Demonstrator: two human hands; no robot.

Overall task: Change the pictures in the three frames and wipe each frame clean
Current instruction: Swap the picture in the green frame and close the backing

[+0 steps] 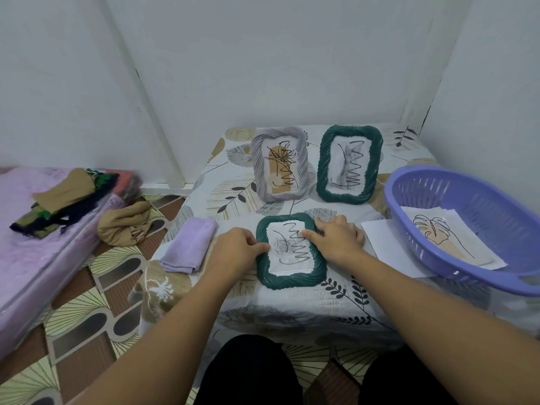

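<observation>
Two bare arms, no sleeves showing. Left hand point(238, 248) and right hand point(340, 239) bare too: no rings, no watch, no bands, no gloves. Short nails. Legs at bottom of picture in plain black trousers point(251, 375).

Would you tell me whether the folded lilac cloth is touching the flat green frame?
Apart: the head view shows patterned tablecloth and the left hand between lilac cloth and flat green frame.
</observation>
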